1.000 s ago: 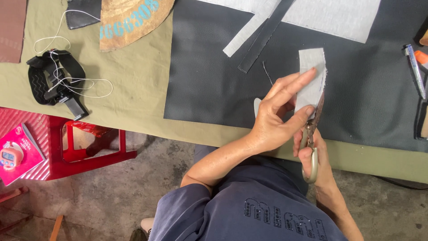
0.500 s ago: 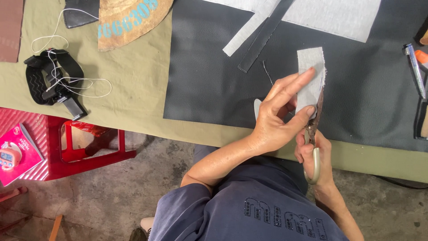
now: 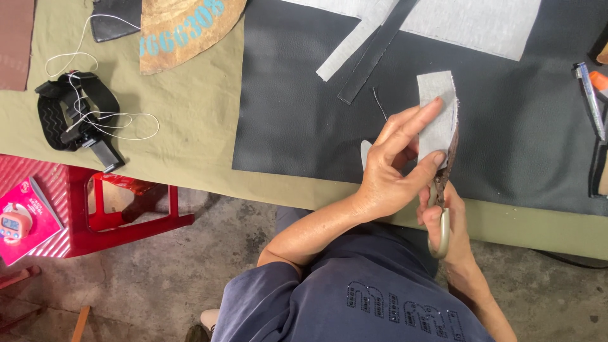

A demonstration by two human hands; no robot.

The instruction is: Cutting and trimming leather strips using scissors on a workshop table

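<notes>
My left hand (image 3: 396, 164) holds a small grey piece of material (image 3: 437, 107) upright, fingers flat along its face and thumb at its lower edge. My right hand (image 3: 443, 218) grips a pair of rusty scissors (image 3: 444, 183) with a pale metal handle loop; the blades run up the right edge of the grey piece. Both hands are above the near edge of a large dark grey sheet (image 3: 304, 114) spread on the olive-covered table (image 3: 190, 139). My right hand is partly hidden behind the left.
Grey and dark strips (image 3: 373, 50) and a pale grey sheet (image 3: 481, 22) lie at the back. A black strap with white cord (image 3: 76, 117), a brown curved piece (image 3: 183, 28), pens (image 3: 589, 95) at right. A red stool (image 3: 95, 209) stands below left.
The scissors have advanced slightly up the right edge of the grey piece. My left hand keeps the same hold on it.
</notes>
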